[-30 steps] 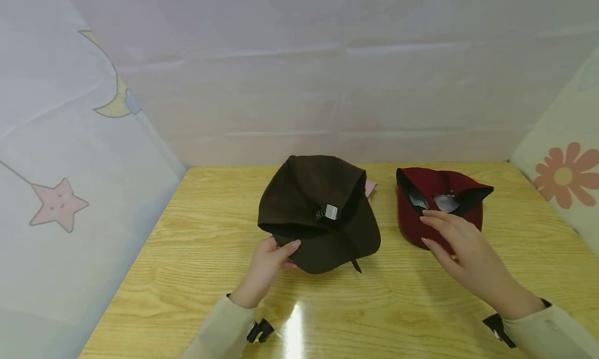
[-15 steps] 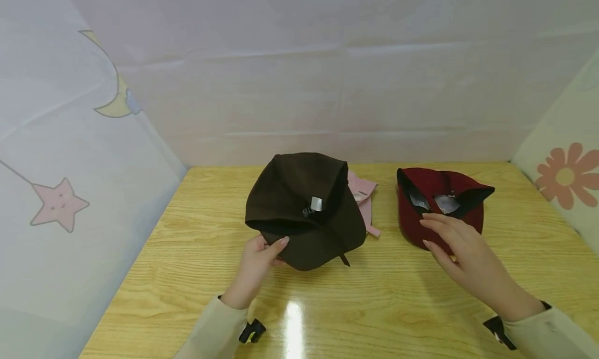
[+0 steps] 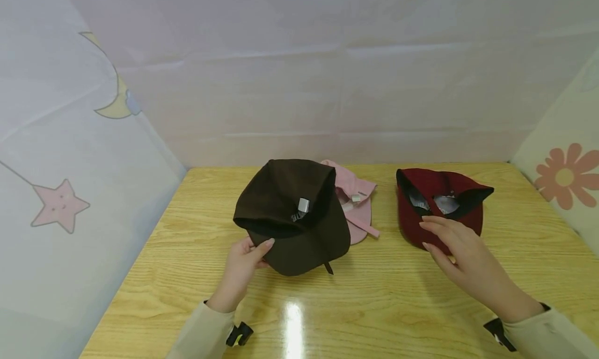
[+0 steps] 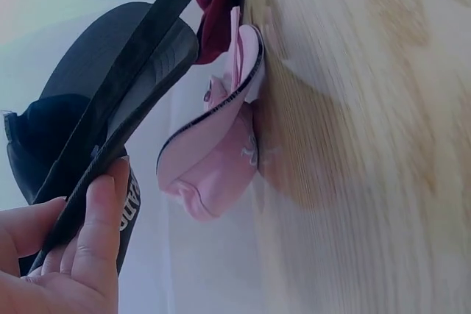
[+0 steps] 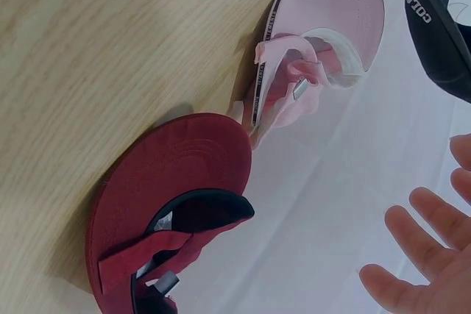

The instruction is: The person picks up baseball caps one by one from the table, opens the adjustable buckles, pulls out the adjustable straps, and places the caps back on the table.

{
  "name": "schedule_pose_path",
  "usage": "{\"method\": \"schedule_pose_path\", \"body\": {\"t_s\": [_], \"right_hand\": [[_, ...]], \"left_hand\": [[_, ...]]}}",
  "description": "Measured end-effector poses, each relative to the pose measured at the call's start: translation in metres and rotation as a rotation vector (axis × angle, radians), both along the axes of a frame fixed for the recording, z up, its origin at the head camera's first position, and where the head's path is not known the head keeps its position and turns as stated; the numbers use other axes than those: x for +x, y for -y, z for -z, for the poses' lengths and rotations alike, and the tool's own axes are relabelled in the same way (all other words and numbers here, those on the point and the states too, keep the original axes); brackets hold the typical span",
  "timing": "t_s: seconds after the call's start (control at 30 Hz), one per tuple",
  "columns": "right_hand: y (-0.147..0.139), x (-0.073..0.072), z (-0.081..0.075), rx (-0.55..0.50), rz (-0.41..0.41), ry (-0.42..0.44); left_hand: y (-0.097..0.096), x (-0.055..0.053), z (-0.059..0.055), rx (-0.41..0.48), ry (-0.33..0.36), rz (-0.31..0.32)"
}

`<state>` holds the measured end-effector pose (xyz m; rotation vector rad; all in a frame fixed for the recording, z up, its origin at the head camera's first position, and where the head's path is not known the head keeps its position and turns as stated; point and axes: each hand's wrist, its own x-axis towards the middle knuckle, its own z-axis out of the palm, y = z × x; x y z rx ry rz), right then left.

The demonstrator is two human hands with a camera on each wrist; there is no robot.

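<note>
My left hand point(image 3: 243, 263) pinches the near edge of a dark brown cap point(image 3: 290, 213) and holds it lifted off the wooden table point(image 3: 374, 296); in the left wrist view the thumb point(image 4: 99, 233) lies on the brown cap point(image 4: 110, 108). A pink cap point(image 3: 356, 205) lies behind it, also seen as the pink cap point(image 4: 213, 152) and the pink cap point(image 5: 324, 42). A dark red cap point(image 3: 437, 203) sits at the right, the red cap point(image 5: 169, 196) resting on the table. My right hand point(image 3: 449, 242) hovers with straight fingers just before it, holding nothing.
White cloth walls with a star point(image 3: 61, 203), a moon point(image 3: 117, 93) and a flower point(image 3: 563, 177) print close in the table on three sides. Bare tabletop lies near the front edge.
My left hand has carried the brown cap to the left, uncovering the pink cap behind it. The right hand has stayed near the red cap.
</note>
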<state>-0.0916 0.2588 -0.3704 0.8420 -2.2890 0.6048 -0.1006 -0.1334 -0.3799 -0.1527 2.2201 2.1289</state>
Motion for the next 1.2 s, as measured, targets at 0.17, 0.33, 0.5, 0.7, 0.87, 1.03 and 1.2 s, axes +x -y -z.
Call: {"method": "schedule_pose_path", "body": {"t_s": [0.17,0.33,0.5,0.7,0.87,1.03,1.2], "right_hand": [[0.0,0.001,0.0,0.007,0.0,0.01],[0.0,0.002,0.0,0.019,0.006,0.029],[0.0,0.003,0.001,0.026,0.01,0.036],[0.001,0.003,0.001,0.029,0.014,0.041],[0.001,0.004,0.002,0.032,0.017,0.042],[0.001,0.004,0.004,0.03,0.014,0.048],[0.0,0.004,0.005,0.025,0.008,0.053]], "left_hand": [[0.007,0.0,0.0,-0.002,0.011,-0.043],[0.014,0.001,0.0,0.002,0.018,-0.066],[0.019,0.001,0.001,0.015,0.006,-0.067],[0.024,0.0,0.005,-0.001,0.035,-0.093],[0.03,0.0,0.007,-0.029,0.07,-0.117],[0.035,-0.002,0.007,-0.036,0.075,-0.139],[0.04,-0.003,0.009,-0.046,0.08,-0.148]]}}
